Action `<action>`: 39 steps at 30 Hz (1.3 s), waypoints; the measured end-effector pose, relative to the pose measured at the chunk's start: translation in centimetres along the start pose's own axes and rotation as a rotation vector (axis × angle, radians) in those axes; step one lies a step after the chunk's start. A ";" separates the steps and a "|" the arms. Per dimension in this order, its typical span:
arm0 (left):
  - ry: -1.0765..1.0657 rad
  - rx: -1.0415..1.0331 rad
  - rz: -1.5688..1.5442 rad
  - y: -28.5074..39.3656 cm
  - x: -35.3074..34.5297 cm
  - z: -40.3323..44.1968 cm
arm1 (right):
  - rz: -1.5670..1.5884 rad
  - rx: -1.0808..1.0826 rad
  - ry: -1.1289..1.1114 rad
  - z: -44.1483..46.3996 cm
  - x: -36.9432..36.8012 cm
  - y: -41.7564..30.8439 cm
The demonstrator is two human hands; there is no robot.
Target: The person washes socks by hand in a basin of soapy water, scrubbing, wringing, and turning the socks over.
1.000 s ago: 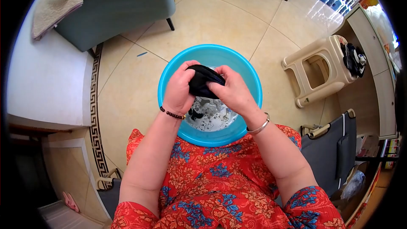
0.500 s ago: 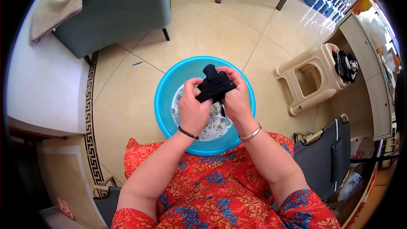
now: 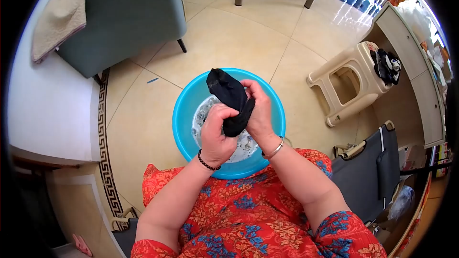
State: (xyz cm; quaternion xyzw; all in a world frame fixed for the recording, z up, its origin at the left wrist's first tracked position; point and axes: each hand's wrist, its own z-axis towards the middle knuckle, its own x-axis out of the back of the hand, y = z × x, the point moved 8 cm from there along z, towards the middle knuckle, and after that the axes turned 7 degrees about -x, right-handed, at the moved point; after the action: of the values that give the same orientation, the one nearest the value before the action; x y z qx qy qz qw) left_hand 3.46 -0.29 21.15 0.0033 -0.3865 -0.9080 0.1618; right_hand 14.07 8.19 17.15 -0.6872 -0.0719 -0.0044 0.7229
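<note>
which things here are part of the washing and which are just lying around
Part of the washing:
- black cloth item, held in the left hand and right hand
- blue basin
- sudsy water

Just lying around:
- beige towel
- pink slippers
- plastic stool

Can't tell:
- dark bundle on the stool

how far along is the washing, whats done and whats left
Probably partway. The dark and white bundle on the stool may be finished or waiting; I can't tell which. In hand is one black cloth piece, held by the left hand and right hand over the blue tub. Suds remain in it, though what they cover is unclear.
</note>
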 end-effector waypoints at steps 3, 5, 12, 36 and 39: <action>-0.044 -0.146 0.080 1.7 -0.1 0.2 | 0.418 -0.025 -0.150 -0.6 -0.6 -1.2; -0.086 -0.231 0.133 2.6 -0.6 0.0 | 0.617 -0.085 -0.195 -1.3 -0.8 -2.1; -0.021 -0.357 0.274 2.8 -0.6 0.3 | 0.826 -0.126 -0.265 -2.1 -1.0 -2.4; 0.332 1.039 -0.987 -9.2 0.7 -3.7 | 0.206 -0.197 -0.270 -1.7 -2.4 0.0; 0.255 1.199 -1.187 -8.9 -0.8 -5.0 | 0.392 -0.324 -0.203 -1.2 -2.1 1.8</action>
State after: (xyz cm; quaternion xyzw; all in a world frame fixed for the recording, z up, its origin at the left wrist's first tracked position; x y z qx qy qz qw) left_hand 2.28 2.26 11.31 0.3928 -0.7149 -0.4767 -0.3278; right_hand 12.28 6.88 15.05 -0.7916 -0.0079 0.1930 0.5797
